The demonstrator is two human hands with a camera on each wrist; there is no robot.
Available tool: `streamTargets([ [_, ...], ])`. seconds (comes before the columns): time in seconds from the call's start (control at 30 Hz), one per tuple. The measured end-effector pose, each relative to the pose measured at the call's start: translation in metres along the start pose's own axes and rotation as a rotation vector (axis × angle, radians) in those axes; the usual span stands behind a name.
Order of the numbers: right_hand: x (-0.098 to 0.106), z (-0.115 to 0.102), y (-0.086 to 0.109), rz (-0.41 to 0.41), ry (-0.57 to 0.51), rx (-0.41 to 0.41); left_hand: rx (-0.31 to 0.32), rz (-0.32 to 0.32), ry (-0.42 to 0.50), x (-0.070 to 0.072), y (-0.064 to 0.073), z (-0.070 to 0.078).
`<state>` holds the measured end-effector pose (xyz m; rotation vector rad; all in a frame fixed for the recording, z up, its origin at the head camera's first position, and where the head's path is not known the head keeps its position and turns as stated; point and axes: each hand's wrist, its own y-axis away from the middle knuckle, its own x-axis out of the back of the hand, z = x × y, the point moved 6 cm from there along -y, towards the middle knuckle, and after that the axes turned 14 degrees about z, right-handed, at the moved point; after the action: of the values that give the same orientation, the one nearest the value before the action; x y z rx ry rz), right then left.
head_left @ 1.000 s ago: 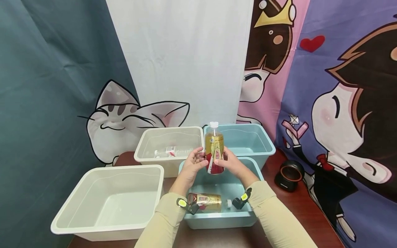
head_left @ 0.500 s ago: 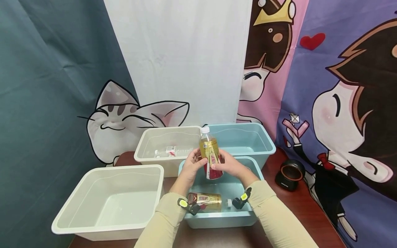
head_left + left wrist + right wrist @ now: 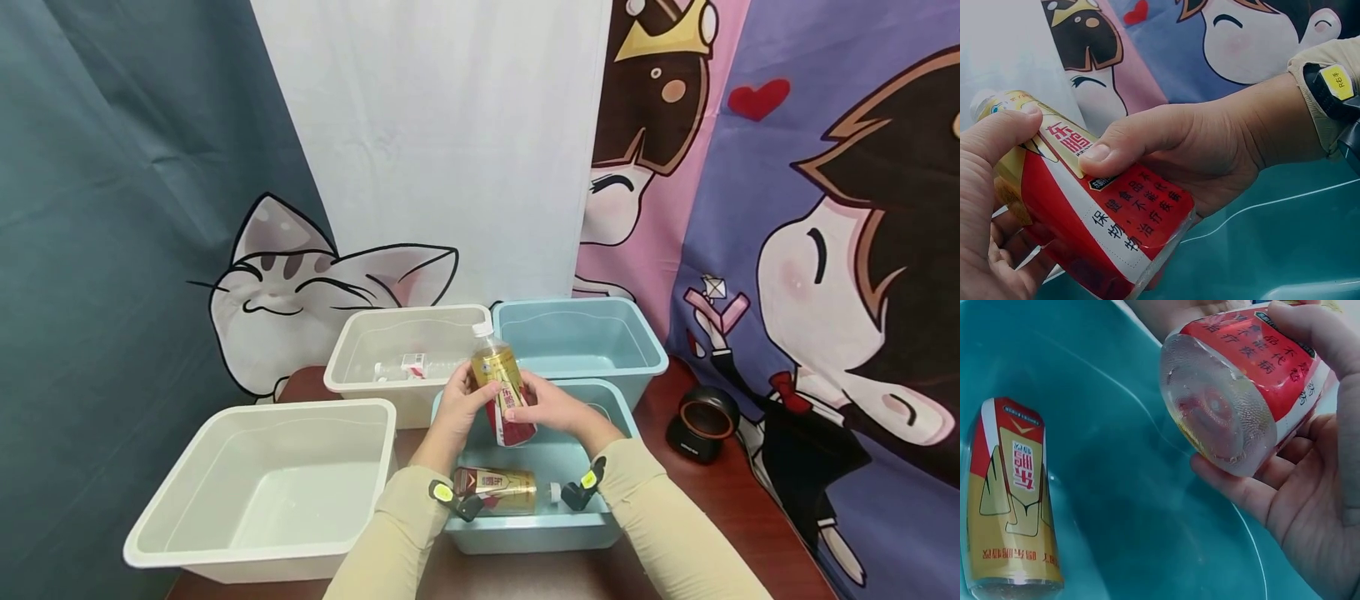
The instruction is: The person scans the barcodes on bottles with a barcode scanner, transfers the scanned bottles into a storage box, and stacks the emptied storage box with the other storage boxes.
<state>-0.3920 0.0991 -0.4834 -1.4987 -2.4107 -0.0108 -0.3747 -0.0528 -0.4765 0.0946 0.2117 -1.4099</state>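
Note:
A gold and red drink bottle [image 3: 501, 392] with a white cap is held over the near blue bin [image 3: 536, 521], its cap leaning to the left. The left hand [image 3: 456, 410] grips its left side, thumb across the front of the label. On the other side the right hand [image 3: 561, 408] holds the lower part, thumb on the label and fingers behind, as the left wrist view shows. From the right wrist the clear bottom of the bottle is visible. A second bottle [image 3: 498, 488] of the same kind lies on its side in that bin, below the hands.
At the left stands a cream bin [image 3: 262, 557]. Behind it, another cream bin [image 3: 408, 312] contains a clear bottle [image 3: 414, 367] lying down. The far blue bin [image 3: 651, 354] is at the back right. A black round device [image 3: 701, 423] sits on the wooden table at the right.
The bottle has tilted from upright to leaning left and has come lower, its cap moving left and down. Both hands stay on it. The lying bottle has not moved.

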Motion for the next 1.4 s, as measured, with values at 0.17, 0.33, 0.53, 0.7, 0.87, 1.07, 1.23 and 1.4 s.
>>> streamTargets([
  [0.17, 0.005, 0.001, 0.001, 0.074, 0.115, 0.010, -0.006, 0.071, -0.061, 0.003, -0.001, -0.003],
  [0.33, 0.010, 0.003, 0.000, 0.155, 0.253, 0.024, -0.026, 0.162, -0.161, 0.005, 0.000, -0.002],
  [0.53, 0.010, 0.003, 0.001, 0.191, 0.372, 0.031, -0.027, 0.252, -0.248, 0.010, 0.000, -0.004],
  [0.7, 0.006, 0.002, 0.002, 0.177, 0.448, 0.025, -0.006, 0.279, -0.256, 0.011, -0.001, -0.006],
  [0.87, 0.005, 0.002, 0.001, 0.176, 0.474, 0.046, -0.006, 0.285, -0.257, 0.011, -0.001, -0.006],
  [1.07, 0.004, 0.001, 0.000, 0.183, 0.488, 0.050, 0.000, 0.270, -0.235, 0.011, -0.002, -0.006],
  [1.23, 0.006, -0.002, 0.000, 0.218, 0.472, 0.054, -0.016, 0.253, -0.180, 0.010, -0.003, -0.006],
  [1.4, 0.007, -0.002, -0.001, 0.242, 0.437, 0.034, -0.027, 0.229, -0.117, 0.008, -0.004, -0.005],
])
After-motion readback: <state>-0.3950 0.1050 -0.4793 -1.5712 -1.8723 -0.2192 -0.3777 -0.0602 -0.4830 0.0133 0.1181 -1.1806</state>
